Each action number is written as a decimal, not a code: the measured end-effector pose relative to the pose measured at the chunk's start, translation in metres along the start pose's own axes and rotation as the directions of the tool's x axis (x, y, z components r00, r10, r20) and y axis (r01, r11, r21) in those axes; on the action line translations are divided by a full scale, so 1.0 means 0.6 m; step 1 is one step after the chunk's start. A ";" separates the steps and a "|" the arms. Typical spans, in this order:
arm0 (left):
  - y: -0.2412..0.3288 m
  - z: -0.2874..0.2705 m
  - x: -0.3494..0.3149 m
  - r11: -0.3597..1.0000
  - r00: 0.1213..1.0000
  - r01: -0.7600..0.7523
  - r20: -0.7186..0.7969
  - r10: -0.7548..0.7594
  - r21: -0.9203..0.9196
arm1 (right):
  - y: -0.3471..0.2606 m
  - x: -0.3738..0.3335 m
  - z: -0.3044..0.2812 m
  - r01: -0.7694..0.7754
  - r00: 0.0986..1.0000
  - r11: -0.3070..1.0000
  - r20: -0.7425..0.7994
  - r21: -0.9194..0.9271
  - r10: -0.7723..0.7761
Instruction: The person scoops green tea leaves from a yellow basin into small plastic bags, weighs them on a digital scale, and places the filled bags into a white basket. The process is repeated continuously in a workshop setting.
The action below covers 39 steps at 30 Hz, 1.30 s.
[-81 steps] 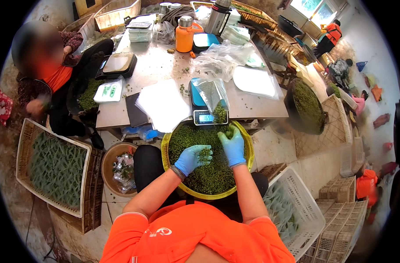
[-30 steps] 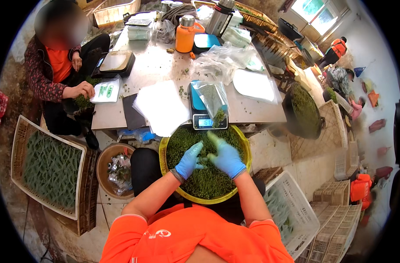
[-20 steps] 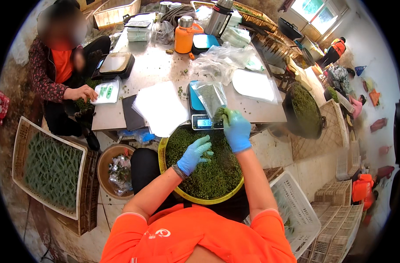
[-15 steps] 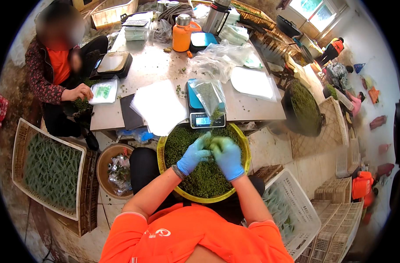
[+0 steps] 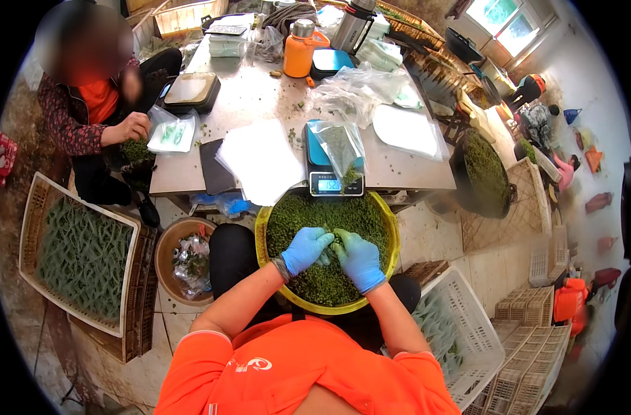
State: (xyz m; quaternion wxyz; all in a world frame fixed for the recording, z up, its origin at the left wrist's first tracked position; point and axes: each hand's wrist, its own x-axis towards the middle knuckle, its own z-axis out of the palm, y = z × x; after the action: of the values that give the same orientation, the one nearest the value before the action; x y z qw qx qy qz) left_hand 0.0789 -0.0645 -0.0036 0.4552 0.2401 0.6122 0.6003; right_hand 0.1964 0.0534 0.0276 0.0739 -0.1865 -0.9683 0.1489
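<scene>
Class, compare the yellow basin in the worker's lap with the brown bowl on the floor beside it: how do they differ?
The yellow basin is larger and rests on the person's lap; the brown bowl is smaller and sits on the floor. The basin is heaped with small green plant bits, with the left hand and right hand in them; the bowl holds crumpled plastic bags, untouched. Both are round and open-topped.

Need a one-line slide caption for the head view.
Both blue-gloved hands, left hand and right hand, gather green leaves in a yellow basin below a scale holding a clear bag.
</scene>
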 end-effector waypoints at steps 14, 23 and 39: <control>-0.010 -0.010 0.004 0.490 0.983 -0.175 0.121 0.140 0.854 | -0.012 0.011 -0.012 0.039 0.994 0.996 0.103 -0.085 -0.030; -0.022 -0.050 0.013 0.822 0.986 -0.090 -0.068 0.155 0.562 | -0.014 0.026 -0.038 0.112 0.988 0.988 0.119 -0.108 -0.099; 0.021 0.002 -0.017 0.563 0.926 -0.376 0.281 0.251 0.736 | 0.031 0.273 -0.008 -0.055 0.991 0.992 -0.127 -0.116 0.040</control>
State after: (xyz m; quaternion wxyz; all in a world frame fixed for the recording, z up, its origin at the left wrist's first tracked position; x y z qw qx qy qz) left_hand 0.0817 -0.0705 0.0117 0.2348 0.5605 0.7234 0.3278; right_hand 0.0529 0.1337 0.0408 0.1194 -0.2226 -0.9642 0.0806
